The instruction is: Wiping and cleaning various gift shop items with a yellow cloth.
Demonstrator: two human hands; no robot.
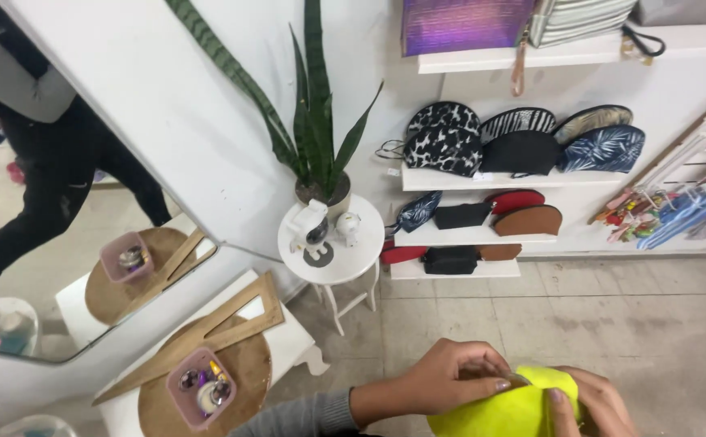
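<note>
**Both hands on yellow pouch**

Low in frame, right of centre: yellow pouch [508, 411], held over the tiled floor [612, 324]. Left hand [450, 380] curled over its top edge, fingers pressed onto the fabric. Right hand [592, 405] gripping the far side, thumb flat on the yellow. Just left, a pink tray [176, 396] of small bits on a round wooden board [248, 364]. Further back, a white round table [345, 263] with a potted plant [316, 137]. Beyond, white shelves [482, 180] lined with pouches.
</note>
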